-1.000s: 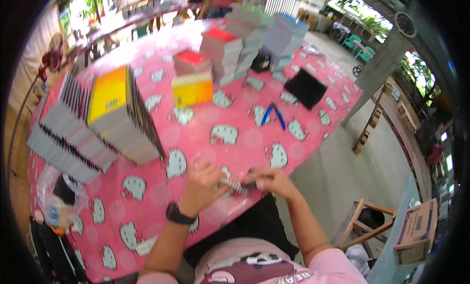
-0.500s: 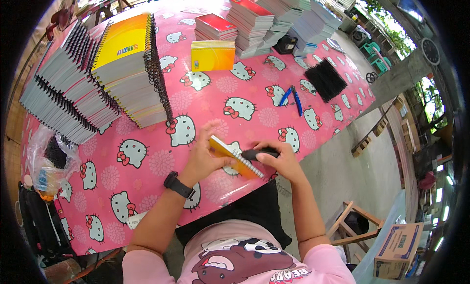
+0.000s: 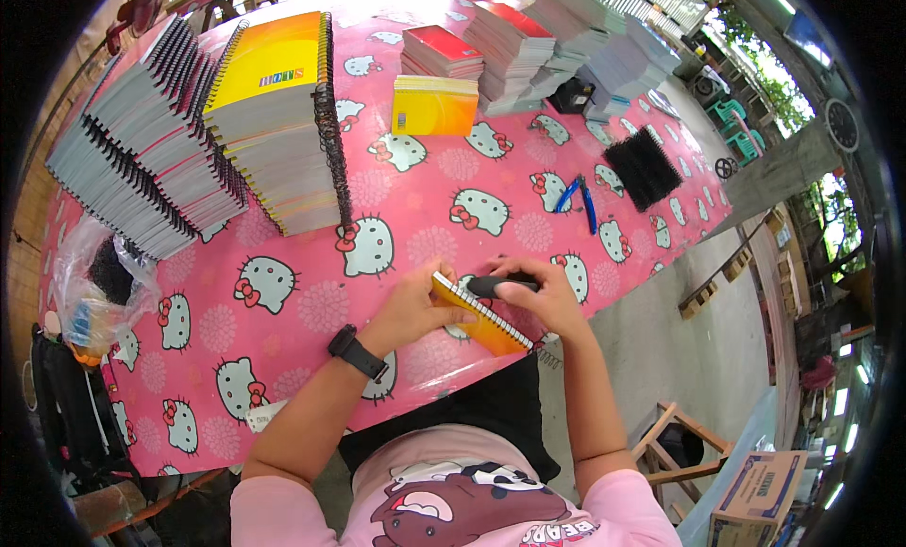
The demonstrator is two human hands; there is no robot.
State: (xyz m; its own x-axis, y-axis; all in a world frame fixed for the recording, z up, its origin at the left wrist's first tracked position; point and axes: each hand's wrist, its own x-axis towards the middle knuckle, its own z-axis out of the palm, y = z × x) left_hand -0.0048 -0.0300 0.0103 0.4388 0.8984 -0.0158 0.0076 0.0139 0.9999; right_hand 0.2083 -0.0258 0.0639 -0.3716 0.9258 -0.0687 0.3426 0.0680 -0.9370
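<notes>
"How many blue-handled pliers (image 3: 590, 210)?"
"One pair; just right of it, one black coil bundle (image 3: 644, 168)."
"Red-topped book stacks (image 3: 442, 52)?"
"Two, beyond the pliers."
"Wristwatches (image 3: 359, 354) and handheld spiral notebooks (image 3: 491, 333)?"
"One each, nearer than the pliers."

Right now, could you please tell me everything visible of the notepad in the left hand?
The notepad has a card-like yellow-orange cover and a pale edge with dark, regular marks. The left hand grips its upper part, thumb across the cover, holding it slanted near the tabletop's edge; contact with the black tool is unclear.
</notes>
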